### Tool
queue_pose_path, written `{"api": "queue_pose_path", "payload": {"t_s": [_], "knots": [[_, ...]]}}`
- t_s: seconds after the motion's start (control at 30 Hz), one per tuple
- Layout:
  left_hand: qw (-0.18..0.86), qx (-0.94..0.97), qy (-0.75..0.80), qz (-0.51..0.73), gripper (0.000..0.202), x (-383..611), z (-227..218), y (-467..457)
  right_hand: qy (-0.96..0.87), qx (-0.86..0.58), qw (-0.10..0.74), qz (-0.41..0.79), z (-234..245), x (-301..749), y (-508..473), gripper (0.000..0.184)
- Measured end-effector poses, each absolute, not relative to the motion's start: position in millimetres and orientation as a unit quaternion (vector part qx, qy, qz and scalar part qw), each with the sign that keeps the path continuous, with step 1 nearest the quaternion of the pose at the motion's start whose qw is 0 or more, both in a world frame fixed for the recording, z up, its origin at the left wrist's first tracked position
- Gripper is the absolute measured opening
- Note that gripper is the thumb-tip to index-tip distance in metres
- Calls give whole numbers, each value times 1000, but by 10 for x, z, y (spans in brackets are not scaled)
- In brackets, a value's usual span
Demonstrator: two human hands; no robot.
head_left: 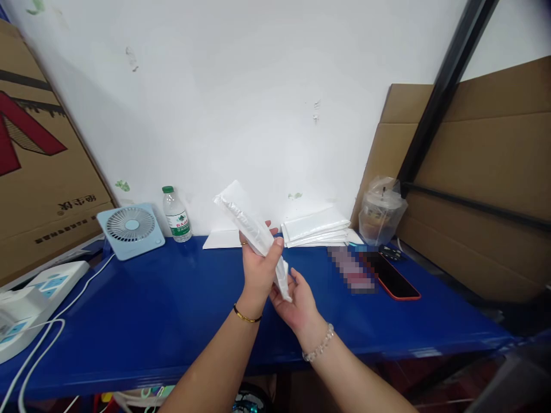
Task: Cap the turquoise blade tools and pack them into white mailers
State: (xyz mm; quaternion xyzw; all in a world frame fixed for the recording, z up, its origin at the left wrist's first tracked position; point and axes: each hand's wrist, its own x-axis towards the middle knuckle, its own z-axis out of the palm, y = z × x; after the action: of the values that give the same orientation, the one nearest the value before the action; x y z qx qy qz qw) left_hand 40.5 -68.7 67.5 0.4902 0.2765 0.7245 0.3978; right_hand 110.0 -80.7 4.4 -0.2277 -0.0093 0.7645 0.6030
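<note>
A long white plastic packet (246,221), glossy and wrinkled, slants upward to the left above the table. My left hand (258,272) is closed round its middle, thumb across the front and fingers behind. At the packet's lower end is my right hand (298,307), palm up, its fingers curled round the tip and partly hidden by it. Behind my hands, against the wall, lies a stack of similar flat white packets (316,225). A flat white sheet or packet (220,239) lies to the left of the stack.
On the blue table (172,310) stand a light blue fan (131,226) and a water bottle (176,218) at left, near a white power strip (47,289) with cables. A phone (395,275) and a bagged drink cup (381,212) are at right. Cardboard (486,189) flanks the table.
</note>
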Motion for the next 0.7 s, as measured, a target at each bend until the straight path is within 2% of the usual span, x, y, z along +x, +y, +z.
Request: {"api": "queue_pose_path", "payload": {"t_s": [0.1, 0.27, 0.53, 0.7], "knots": [[356, 525, 275, 722, 59, 400, 673, -663, 28, -253, 610, 751, -49, 1108, -730, 18], [328, 523, 254, 744, 53, 388, 656, -630, 5, -297, 619, 727, -126, 1122, -654, 10], [324, 405, 220, 826, 44, 228, 713, -605, -190, -405, 630, 634, -84, 1330, -470, 26], [386, 289, 233, 845, 41, -183, 768, -494, -244, -466, 665, 530, -122, 1703, -213, 30]]}}
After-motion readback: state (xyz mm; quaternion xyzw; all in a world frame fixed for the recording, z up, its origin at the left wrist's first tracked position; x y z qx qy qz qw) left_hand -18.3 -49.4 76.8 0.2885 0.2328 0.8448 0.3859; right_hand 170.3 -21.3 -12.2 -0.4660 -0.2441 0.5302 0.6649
